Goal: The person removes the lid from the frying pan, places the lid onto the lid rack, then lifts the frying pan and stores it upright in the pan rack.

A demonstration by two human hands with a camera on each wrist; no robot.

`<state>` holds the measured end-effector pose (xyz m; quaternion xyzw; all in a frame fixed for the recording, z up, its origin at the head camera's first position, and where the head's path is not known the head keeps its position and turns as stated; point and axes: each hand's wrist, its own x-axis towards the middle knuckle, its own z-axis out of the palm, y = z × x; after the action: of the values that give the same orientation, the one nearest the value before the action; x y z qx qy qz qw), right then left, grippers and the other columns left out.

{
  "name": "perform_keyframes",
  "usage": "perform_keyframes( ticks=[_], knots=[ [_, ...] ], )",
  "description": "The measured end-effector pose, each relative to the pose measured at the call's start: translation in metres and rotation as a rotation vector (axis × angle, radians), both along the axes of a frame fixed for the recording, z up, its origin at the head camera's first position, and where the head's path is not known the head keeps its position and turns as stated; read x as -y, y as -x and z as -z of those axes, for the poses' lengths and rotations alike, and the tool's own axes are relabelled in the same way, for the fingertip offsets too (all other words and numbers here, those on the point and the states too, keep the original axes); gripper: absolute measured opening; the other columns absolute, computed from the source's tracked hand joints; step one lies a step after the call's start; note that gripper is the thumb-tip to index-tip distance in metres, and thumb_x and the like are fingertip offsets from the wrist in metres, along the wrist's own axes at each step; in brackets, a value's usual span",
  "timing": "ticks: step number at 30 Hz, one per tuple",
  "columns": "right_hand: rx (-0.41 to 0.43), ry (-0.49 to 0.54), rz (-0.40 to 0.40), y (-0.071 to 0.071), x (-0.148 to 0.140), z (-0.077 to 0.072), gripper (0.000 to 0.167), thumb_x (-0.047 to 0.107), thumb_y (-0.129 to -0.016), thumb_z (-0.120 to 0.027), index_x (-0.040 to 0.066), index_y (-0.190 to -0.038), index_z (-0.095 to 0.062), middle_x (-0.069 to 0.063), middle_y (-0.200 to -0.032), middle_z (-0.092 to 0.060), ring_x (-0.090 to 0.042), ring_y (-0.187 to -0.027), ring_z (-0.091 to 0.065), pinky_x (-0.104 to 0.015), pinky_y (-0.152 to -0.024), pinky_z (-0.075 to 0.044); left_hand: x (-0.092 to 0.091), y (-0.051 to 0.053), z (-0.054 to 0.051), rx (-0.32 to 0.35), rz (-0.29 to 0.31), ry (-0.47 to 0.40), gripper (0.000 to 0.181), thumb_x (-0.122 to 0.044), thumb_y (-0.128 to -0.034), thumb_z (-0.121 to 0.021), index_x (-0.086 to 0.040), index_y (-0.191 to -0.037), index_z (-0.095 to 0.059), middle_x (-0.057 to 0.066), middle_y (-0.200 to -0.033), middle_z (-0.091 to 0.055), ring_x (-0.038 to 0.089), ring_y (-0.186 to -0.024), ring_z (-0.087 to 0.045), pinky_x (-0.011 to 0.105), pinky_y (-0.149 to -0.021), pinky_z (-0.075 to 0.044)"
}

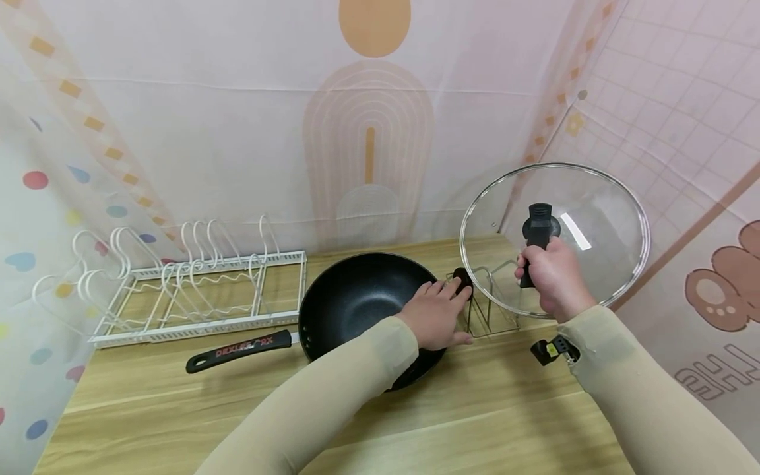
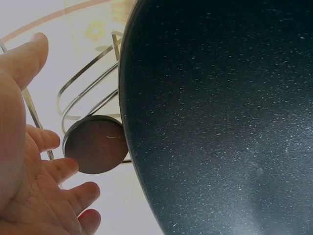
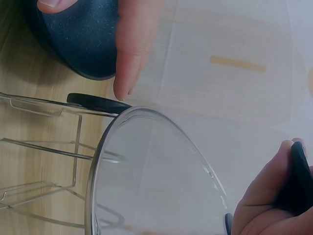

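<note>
On the wooden table (image 1: 475,422), a black pan (image 1: 362,307) stands with its handle (image 1: 240,351) to the left; the left hand (image 1: 432,320), fingers spread, extends over its right side beside a black disc (image 2: 95,144) at the wire rack (image 1: 494,332), contact undetermined. The right hand (image 1: 553,274) grips the black knob (image 1: 539,227) of the glass lid (image 1: 602,244), tilted by that rack. Farther left, toward the patterned cloth (image 1: 255,145), stands a white rack (image 1: 196,329).
</note>
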<state>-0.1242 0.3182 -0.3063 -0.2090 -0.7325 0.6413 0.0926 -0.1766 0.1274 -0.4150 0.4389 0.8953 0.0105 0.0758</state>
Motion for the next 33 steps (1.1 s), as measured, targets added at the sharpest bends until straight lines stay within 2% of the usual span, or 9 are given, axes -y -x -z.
perform_keyframes(
  ticks=[7, 13, 22, 33],
  knots=[
    [-0.003, -0.037, 0.007, -0.001, -0.001, -0.001, 0.013, 0.002, -0.099, -0.042, 0.009, -0.11, -0.039, 0.004, -0.069, -0.053, -0.006, -0.057, -0.055, -0.024, -0.059, -0.053, -0.003, 0.002, 0.0, 0.014, 0.007, -0.014, 0.091, -0.072, -0.0991, -0.053, -0.026, -0.17, -0.02, 0.005, -0.179, -0.013, 0.031, -0.163, -0.021, 0.045, -0.133, -0.018],
    [-0.002, -0.079, 0.007, -0.001, -0.003, 0.001, 0.012, 0.002, -0.099, -0.041, 0.01, -0.107, -0.039, 0.005, -0.067, -0.054, -0.006, -0.056, -0.055, -0.024, -0.059, -0.054, -0.006, 0.005, -0.001, -0.002, 0.011, 0.006, 0.091, -0.074, -0.0991, -0.05, -0.026, -0.17, -0.02, 0.003, -0.179, -0.012, 0.031, -0.163, -0.022, 0.045, -0.133, -0.019],
    [0.033, -0.132, 0.015, -0.002, -0.004, 0.005, 0.01, 0.003, -0.099, -0.042, 0.009, -0.107, -0.039, 0.004, -0.069, -0.055, -0.006, -0.058, -0.056, -0.025, -0.061, -0.055, -0.01, 0.007, -0.001, 0.027, 0.019, 0.002, 0.092, -0.071, -0.0993, -0.054, -0.025, -0.17, -0.018, 0.003, -0.179, -0.008, 0.031, -0.164, -0.02, 0.045, -0.133, -0.02],
    [0.042, -0.162, 0.013, -0.003, -0.004, 0.009, 0.012, 0.003, -0.098, -0.042, 0.008, -0.109, -0.04, 0.004, -0.069, -0.054, -0.006, -0.058, -0.057, -0.024, -0.063, -0.055, -0.014, 0.009, -0.002, -0.007, 0.028, -0.006, 0.096, -0.071, -0.099, -0.054, -0.023, -0.171, -0.013, -0.002, -0.179, -0.001, 0.032, -0.163, -0.024, 0.045, -0.132, -0.024]
  ],
)
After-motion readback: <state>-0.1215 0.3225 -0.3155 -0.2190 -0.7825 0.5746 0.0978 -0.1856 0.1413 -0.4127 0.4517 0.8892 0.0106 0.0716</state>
